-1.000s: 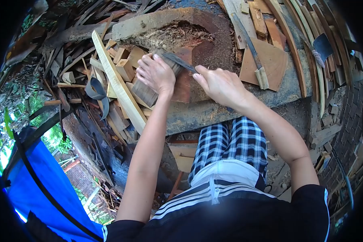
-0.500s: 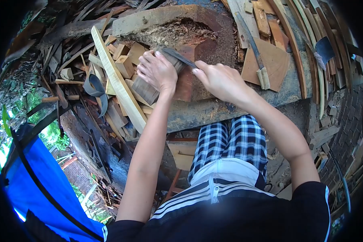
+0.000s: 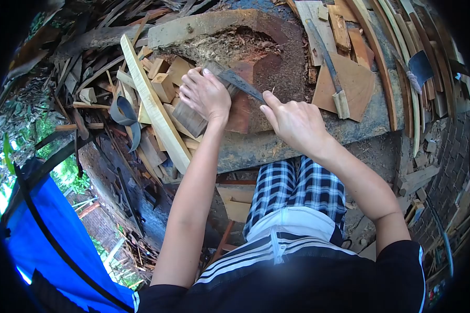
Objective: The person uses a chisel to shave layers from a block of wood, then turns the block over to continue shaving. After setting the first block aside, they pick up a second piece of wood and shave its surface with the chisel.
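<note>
My left hand (image 3: 208, 95) is wrapped over a grey-brown rectangular block (image 3: 191, 119), its thumb stretched along the top near the far end. In my right hand (image 3: 296, 122) is a knife, the handle hidden inside the closed fingers. Its dark blade (image 3: 243, 85) points up and left from the fist, with the tip end overlapping the block's right edge close to my left thumb. Under both lies a worn wooden bench (image 3: 253, 151) with a reddish-brown raised piece (image 3: 240, 119) beside the block.
A long pale wooden strip (image 3: 154, 101) slants past my left forearm, among several wood offcuts (image 3: 163, 87). A long-bladed tool with a wooden handle (image 3: 341, 104) rests on a flat board (image 3: 357, 86) at right. A curled dark strip (image 3: 124, 112) lies at left.
My right hand has drawn the knife down and to the right, so less of the blade overlaps the block. My left hand stays on the block.
</note>
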Motion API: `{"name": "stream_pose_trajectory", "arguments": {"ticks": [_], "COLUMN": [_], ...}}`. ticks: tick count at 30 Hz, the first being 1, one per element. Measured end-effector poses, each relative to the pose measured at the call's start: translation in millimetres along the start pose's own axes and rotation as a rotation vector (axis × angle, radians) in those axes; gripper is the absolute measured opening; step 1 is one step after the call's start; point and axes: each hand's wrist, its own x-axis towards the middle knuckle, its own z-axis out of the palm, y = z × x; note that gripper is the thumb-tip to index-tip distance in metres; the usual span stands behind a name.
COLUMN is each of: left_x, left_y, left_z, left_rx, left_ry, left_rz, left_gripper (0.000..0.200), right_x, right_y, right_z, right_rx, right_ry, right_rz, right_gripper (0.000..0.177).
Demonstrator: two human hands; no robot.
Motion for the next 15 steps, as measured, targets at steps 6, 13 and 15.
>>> {"name": "stream_pose_trajectory", "arguments": {"ticks": [6, 13, 15], "left_x": [-5.7, -1.1, 1.3], "left_y": [-0.2, -2.5, -0.4], "left_z": [-3.6, -0.1, -0.6], "left_rx": [0.018, 0.027, 0.033], "left_ry": [-0.025, -0.022, -0.014], "left_rz": [-0.024, -0.051, -0.078], "left_gripper": [0.026, 0.027, 0.027], "right_x": [11.1, 21.1, 19.7], "right_y": [-3.3, -8.4, -8.1], "right_z": [16.7, 27.9, 27.7], "right_rx": [0.018, -0.008, 0.011], "right_ry": [0.119, 0.148, 0.167], "right_rz": [-0.049, -0.054, -0.068], "right_gripper": [0.029, 0.037, 0.037]}}
